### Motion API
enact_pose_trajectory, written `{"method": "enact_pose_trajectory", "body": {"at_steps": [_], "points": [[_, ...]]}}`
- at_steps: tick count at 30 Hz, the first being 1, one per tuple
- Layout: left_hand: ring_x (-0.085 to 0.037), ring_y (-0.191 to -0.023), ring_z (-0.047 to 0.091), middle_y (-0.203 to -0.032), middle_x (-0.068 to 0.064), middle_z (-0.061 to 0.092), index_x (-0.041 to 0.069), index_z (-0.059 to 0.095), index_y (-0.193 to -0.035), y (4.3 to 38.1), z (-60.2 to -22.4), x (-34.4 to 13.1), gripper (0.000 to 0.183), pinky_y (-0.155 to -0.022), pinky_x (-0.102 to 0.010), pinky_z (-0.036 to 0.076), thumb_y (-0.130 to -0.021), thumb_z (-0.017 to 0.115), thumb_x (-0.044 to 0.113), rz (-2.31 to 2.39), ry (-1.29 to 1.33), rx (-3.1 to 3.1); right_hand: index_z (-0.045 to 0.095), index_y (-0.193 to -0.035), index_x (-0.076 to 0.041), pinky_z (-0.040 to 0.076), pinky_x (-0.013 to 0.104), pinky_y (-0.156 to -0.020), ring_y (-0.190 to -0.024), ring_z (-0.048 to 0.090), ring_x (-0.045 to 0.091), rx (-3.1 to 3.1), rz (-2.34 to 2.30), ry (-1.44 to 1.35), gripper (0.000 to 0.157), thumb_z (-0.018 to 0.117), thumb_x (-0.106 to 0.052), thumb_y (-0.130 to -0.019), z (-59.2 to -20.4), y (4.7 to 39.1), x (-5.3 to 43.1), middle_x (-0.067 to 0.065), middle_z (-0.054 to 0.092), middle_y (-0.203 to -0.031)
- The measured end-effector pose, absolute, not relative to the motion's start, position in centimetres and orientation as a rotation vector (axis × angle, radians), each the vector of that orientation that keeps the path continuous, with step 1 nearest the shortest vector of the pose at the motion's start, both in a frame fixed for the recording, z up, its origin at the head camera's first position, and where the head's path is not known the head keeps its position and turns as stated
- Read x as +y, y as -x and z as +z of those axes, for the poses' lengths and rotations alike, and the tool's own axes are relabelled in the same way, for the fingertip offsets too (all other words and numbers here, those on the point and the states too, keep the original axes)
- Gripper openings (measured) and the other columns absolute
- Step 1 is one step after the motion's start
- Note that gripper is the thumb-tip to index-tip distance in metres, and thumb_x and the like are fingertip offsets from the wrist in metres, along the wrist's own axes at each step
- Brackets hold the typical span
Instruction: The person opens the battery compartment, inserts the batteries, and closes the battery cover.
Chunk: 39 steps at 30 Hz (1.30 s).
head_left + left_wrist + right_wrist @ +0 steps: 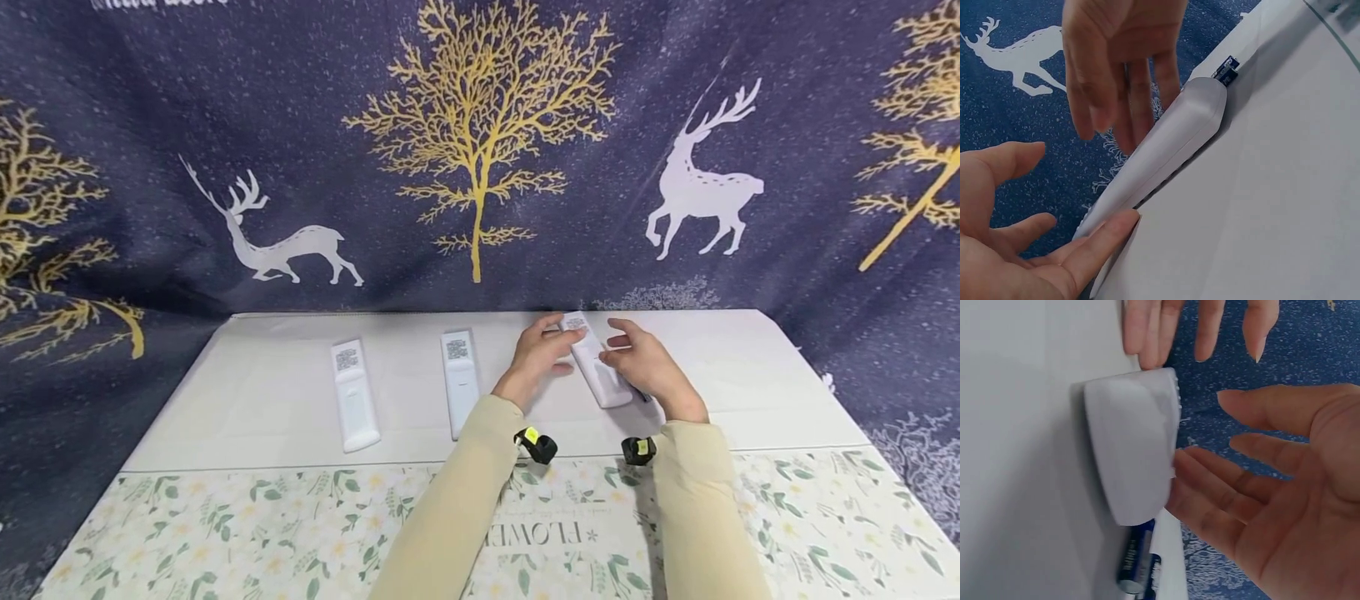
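A white remote control (606,382) lies face down on the white tabletop between the two hands, its labelled end toward the back edge. My left hand (536,357) is at its left side near the label, and in the left wrist view a straight finger (1107,244) lies along the remote's edge. On the other side, my right hand (647,367) has relaxed, spread fingers; its fingertips (1180,481) are right at the remote's side. Two dark blue batteries (1137,556) lie beside the remote's near end, mostly hidden by the right hand in the head view.
Two more white remotes lie face down to the left, one at far left (356,404) and one nearer the middle (460,383). A floral mat (300,525) covers the table's front. Behind the table hangs a dark blue cloth (300,150) with deer and trees.
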<state>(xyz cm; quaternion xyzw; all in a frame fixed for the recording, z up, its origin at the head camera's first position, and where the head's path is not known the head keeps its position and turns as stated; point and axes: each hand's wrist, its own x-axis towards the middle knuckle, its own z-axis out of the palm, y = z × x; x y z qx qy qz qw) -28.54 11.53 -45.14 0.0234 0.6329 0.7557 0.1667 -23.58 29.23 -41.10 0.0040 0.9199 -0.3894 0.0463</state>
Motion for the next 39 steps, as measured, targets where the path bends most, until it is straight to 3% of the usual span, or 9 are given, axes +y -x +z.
{"method": "enact_pose_trajectory", "body": {"at_steps": [6,14,22,32,39], "points": [[-0.033,-0.116,0.069,-0.142,-0.023,0.059,0.005,0.050,-0.157,28.7,-45.2,11.8,0.071,-0.089,-0.045,0.065,-0.092,0.079,0.000,2.159,-0.090,1.744,0.029,-0.162,0.008,0.052,0.061,-0.106,-0.131,0.056,0.052,2.807,-1.207,0.012,0.072,0.063,0.002,-0.099,-41.9,23.8,29.4,0.039,0.053,-0.144],[-0.033,-0.115,0.070,-0.143,-0.022,0.059,0.006,0.050,-0.157,28.8,-45.2,12.2,0.071,-0.088,-0.041,0.065,-0.092,0.078,-0.003,2.141,-0.087,1.758,0.024,-0.164,0.007,0.052,0.061,-0.107,-0.132,0.055,0.053,2.769,-1.271,0.043,0.081,0.067,0.008,-0.095,-42.1,23.9,29.9,0.039,0.051,-0.146],[-0.031,-0.108,0.072,-0.122,-0.017,0.070,0.006,0.055,-0.153,29.2,-45.7,12.5,0.070,-0.087,-0.041,0.065,-0.089,0.078,-0.010,2.144,-0.070,1.790,0.022,-0.166,0.003,0.049,0.062,-0.110,-0.136,0.051,0.052,2.728,-1.335,0.048,0.084,0.068,0.006,-0.096,-42.2,23.7,30.2,0.036,0.048,-0.151],[-0.030,-0.099,0.074,-0.114,-0.013,0.069,0.012,0.049,-0.158,29.7,-46.6,12.3,0.071,-0.084,-0.040,0.066,-0.094,0.078,0.000,2.138,-0.039,1.772,0.026,-0.166,0.003,0.052,0.058,-0.108,-0.135,0.055,0.050,2.678,-1.436,0.131,0.083,0.072,0.006,-0.096,-42.7,23.3,30.6,0.032,0.048,-0.154],[-0.028,-0.092,0.073,-0.107,-0.011,0.065,0.015,0.043,-0.162,29.9,-46.7,12.5,0.078,-0.079,-0.039,0.067,-0.094,0.078,0.000,2.176,-0.064,1.755,0.038,-0.162,0.000,0.058,0.054,-0.100,-0.131,0.058,0.049,2.655,-1.446,0.172,0.075,0.074,0.000,-0.096,-42.4,22.8,31.0,0.031,0.052,-0.151]]}}
